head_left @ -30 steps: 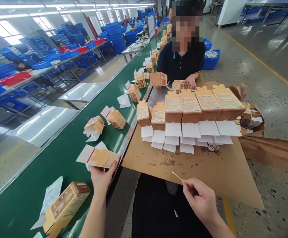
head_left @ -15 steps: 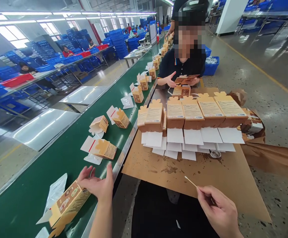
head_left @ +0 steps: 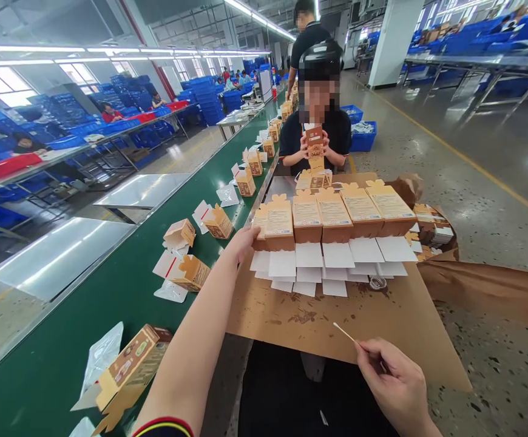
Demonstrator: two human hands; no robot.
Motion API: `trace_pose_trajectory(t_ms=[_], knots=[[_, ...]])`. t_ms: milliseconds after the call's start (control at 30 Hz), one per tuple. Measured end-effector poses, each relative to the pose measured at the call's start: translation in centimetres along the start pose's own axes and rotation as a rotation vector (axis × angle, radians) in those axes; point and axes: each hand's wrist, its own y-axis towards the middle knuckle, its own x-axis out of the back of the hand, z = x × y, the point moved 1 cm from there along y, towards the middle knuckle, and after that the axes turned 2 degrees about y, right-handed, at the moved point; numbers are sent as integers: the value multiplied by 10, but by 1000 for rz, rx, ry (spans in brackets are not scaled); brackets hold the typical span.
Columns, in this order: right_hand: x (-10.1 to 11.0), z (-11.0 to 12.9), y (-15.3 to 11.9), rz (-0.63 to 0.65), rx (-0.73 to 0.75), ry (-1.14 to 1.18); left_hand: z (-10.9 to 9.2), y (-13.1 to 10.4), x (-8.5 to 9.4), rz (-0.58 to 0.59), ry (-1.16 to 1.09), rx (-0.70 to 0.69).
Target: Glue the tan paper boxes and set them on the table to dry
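My left hand (head_left: 244, 240) reaches forward over the belt's edge and grips the leftmost carton (head_left: 260, 220) of the stacked row. Its fingertips are partly hidden behind that carton's side. The brown-and-tan cartons (head_left: 334, 209) stand open in a row, with white flaps (head_left: 338, 255) hanging towards me. In my right hand (head_left: 394, 370), low at the right, a cotton swab (head_left: 345, 331) is pinched between thumb and fingers, its white tip pointing up and left.
On the left runs a green conveyor belt (head_left: 122, 291) carrying open cartons (head_left: 132, 367) and clear plastic pouches (head_left: 103, 351). Brown cardboard (head_left: 264, 315) covers the table. Across from me a co-worker (head_left: 316, 133) holds a carton. A paper sack of cartons (head_left: 434, 227) stands right.
My left hand has moved from above the belt, forward and right, to the leftmost stacked carton. My right hand still holds the swab. The co-worker has raised a carton.
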Motion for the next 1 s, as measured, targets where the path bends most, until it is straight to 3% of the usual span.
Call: trace_pose_trajectory(t_ms=[100,200,267,367,467,533,633,733,833,1000], knots=[[2,-2,-2,3,-13,-16,-8,-7,10,-10,-8,-2],[3,-7,-5,9,-48,-7,-11,-34,40,-75,-42,-51],[1,-10,-8,20,-70,-1,1,-64,61,-109,-108,-122],[-13,-11,-15,100,-82,2,45,-119,79,-139,-201,-172],[-46,-7,-21,244,-36,-2,96,-161,79,-169,-153,-70],[-79,-4,-25,324,26,-23,120,-175,74,-168,-124,-27],[-127,-5,-28,408,112,-61,134,-180,69,-181,-96,-51],[-156,-11,-30,481,163,-100,136,-179,68,-213,-62,-85],[-156,-17,-29,480,169,-112,141,-182,69,-196,-62,-93],[-118,-18,-25,385,145,-94,161,-196,66,-144,42,-185]])
